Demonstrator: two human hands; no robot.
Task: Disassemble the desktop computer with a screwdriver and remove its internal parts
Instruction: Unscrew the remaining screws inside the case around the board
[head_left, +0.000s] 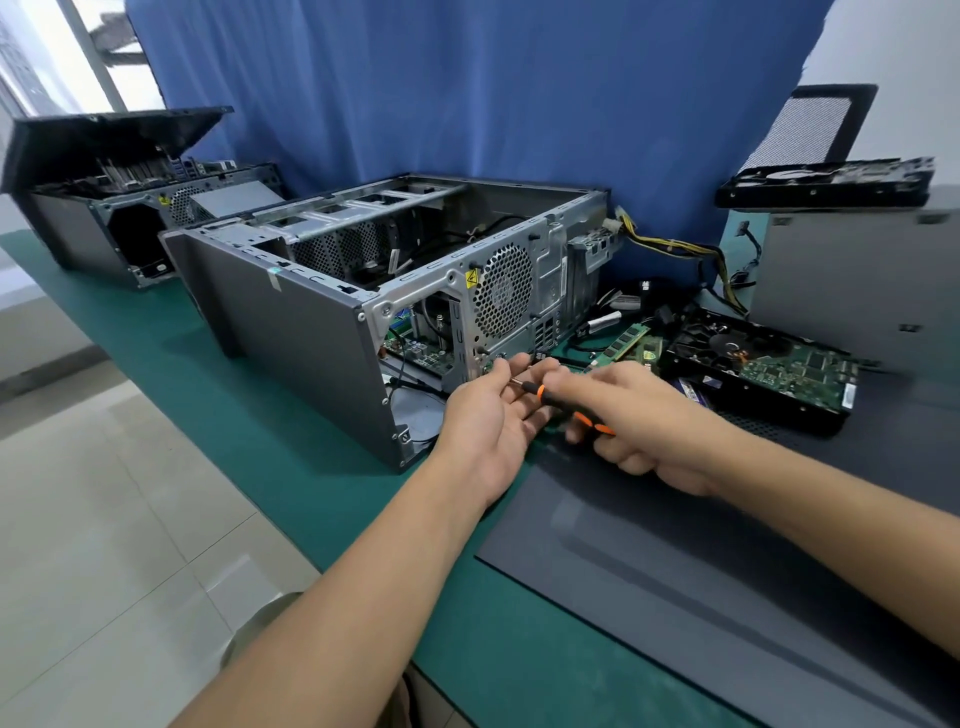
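The open grey desktop case (291, 317) lies on its side on the green table, its rear panel with the fan grille (501, 291) facing me. My right hand (644, 421) grips the black-and-orange screwdriver (550, 397) by its handle. The tip points at the lower edge of the rear panel. My left hand (493, 410) pinches the screwdriver's metal shaft between thumb and fingertips, close to the panel. The motherboard (421, 353) shows through the power-supply opening.
A removed side panel (727, 571) lies flat in front of me. A hard drive (763, 369), memory sticks (623, 343) and loose cables sit to the right. Another case (852, 270) stands at the far right, a second open case (119, 208) at the back left.
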